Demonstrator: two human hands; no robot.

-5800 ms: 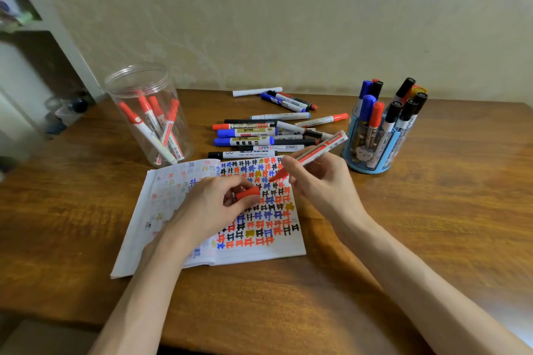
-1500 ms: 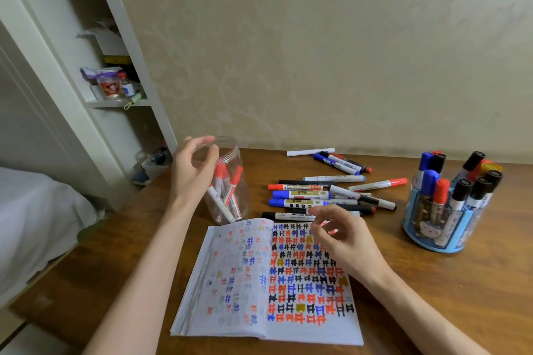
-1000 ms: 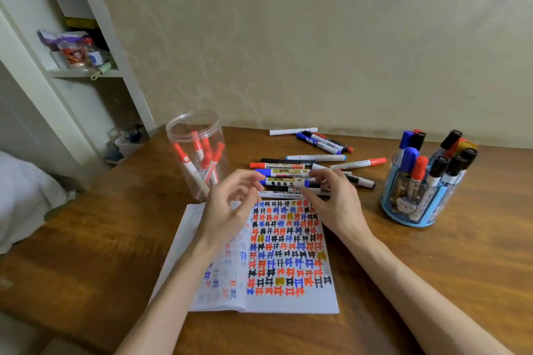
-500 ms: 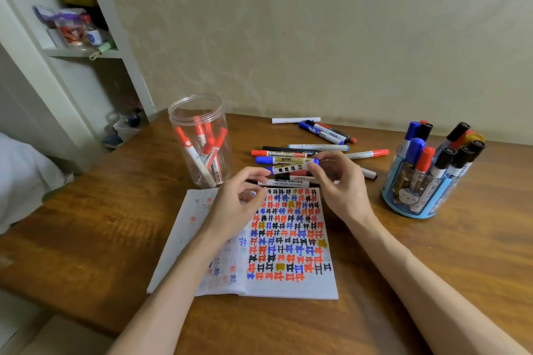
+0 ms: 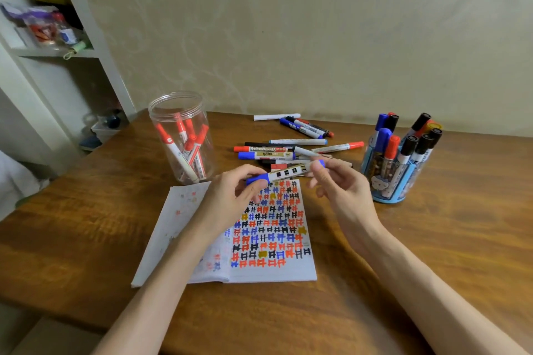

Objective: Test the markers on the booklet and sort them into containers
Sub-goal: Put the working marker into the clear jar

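I am holding a blue whiteboard marker (image 5: 284,174) level between both hands, just above the top edge of the open booklet (image 5: 271,228). My left hand (image 5: 230,199) is pinching its blue cap end between thumb and fingers, and my right hand (image 5: 339,189) is gripping the other end at the fingertips. The booklet is lying flat on the wooden table (image 5: 432,239), its right page filled with rows of red, blue, black and yellow test marks. Behind it, a loose pile of markers (image 5: 291,150) is resting on the table. A clear plastic jar (image 5: 183,138) holding red markers is standing to the left, and a blue pen holder (image 5: 396,166) packed with upright markers is standing to the right.
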